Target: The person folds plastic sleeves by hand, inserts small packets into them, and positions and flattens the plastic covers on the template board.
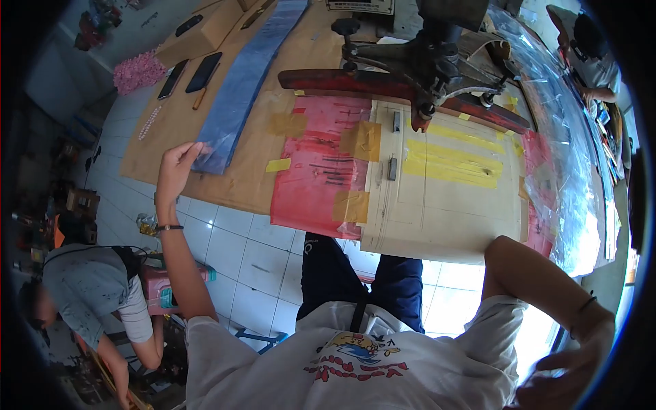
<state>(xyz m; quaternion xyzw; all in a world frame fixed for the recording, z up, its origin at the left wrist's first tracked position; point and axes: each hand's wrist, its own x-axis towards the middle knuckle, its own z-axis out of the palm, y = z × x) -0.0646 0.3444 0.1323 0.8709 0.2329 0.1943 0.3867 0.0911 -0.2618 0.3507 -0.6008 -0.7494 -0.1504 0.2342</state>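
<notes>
My left hand pinches the near left edge of a long blue plastic film strip, which runs away from me across the brown-covered table. My right arm is bent, its elbow by the near right corner of a beige board. My right hand is raised close to my body at the lower right, dark and partly cut off, so its fingers cannot be made out. The board carries yellow tape and two small metal pieces. Red sheet with tape patches lies at its left side.
A machine head with a red-brown bar stands over the board's far edge. Phones and a cardboard box lie at the left. Clear plastic film covers the right side. One person bends at lower left; another is at upper right.
</notes>
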